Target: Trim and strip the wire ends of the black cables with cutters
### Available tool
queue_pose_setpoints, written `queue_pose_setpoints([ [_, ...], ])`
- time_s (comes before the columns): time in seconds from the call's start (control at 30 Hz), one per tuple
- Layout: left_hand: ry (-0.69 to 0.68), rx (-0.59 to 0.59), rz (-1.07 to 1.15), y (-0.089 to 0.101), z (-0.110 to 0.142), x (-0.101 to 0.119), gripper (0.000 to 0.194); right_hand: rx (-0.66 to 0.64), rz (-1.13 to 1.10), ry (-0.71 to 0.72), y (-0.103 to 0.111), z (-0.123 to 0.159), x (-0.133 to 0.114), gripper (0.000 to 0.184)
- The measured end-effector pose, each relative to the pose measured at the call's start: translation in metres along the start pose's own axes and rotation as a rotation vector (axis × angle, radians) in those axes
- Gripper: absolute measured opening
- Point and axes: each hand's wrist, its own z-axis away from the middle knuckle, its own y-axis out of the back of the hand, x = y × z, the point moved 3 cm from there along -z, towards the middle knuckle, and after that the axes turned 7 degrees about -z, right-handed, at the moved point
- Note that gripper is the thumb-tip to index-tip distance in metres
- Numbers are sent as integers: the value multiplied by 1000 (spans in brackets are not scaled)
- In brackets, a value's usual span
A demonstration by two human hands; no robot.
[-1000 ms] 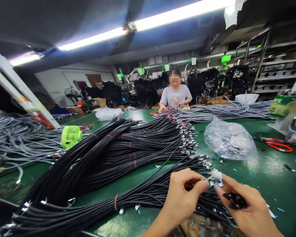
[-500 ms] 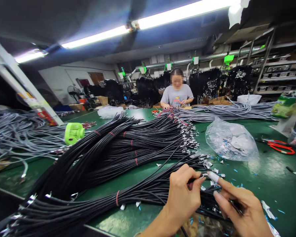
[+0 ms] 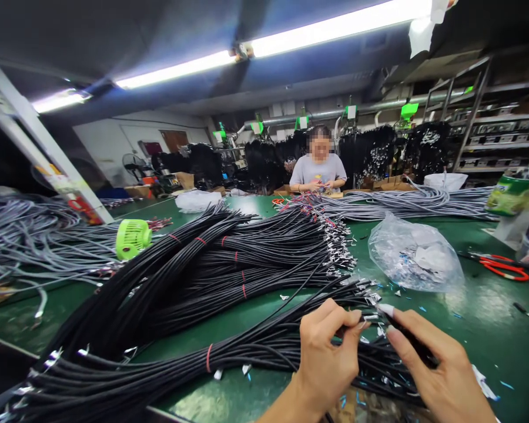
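Cable end point(image 3: 370, 318) with a white tip juts from the pinched thumb and forefinger of the left hand point(image 3: 330, 349), above a black cable bundle point(image 3: 267, 351). The right hand point(image 3: 445, 367), white wrap point(image 3: 386, 309) on its index fingertip, grips a dark tool point(image 3: 418, 346) nearby. A clear plastic bag point(image 3: 441, 261) lies beyond.

From my end of the feed I see the person's left hand point(image 3: 328, 346) ungloved, its wrist running into a left forearm point(image 3: 286, 396) that is bare as far as the view reaches. The right hand point(image 3: 447, 364) is ungloved too, but I make out a white wrap point(image 3: 385, 309) over the tip of its index finger point(image 3: 417, 326), fitted like a small smooth cap, and I cannot tell its material.
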Motion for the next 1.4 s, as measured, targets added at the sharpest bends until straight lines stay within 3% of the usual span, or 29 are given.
queue_pose_setpoints([
  [0.2,-24,10,3,0,1,1,15,-106,-13,27,4,-4,-7,29],
  [0.47,-37,15,-33,-4,6,0,17,-83,-90,80,1,-6,-16,24],
  [0.73,-71,21,-2,-5,6,0,16,-46,-15,104,-2,-2,-13,26],
  [0.83,-36,-79,56,-3,3,-2,11,-36,14,109,1,-3,-13,27],
  [0.97,104,-314,172,0,-3,-5,20,-61,-12,106,6,-6,-15,23],
  [1.23,413,-681,480,-7,0,-8,36,76,-198,87,14,1,-17,22],
  [1.4,520,-741,571,-14,6,-10,35,71,-141,223,13,12,-10,38],
])
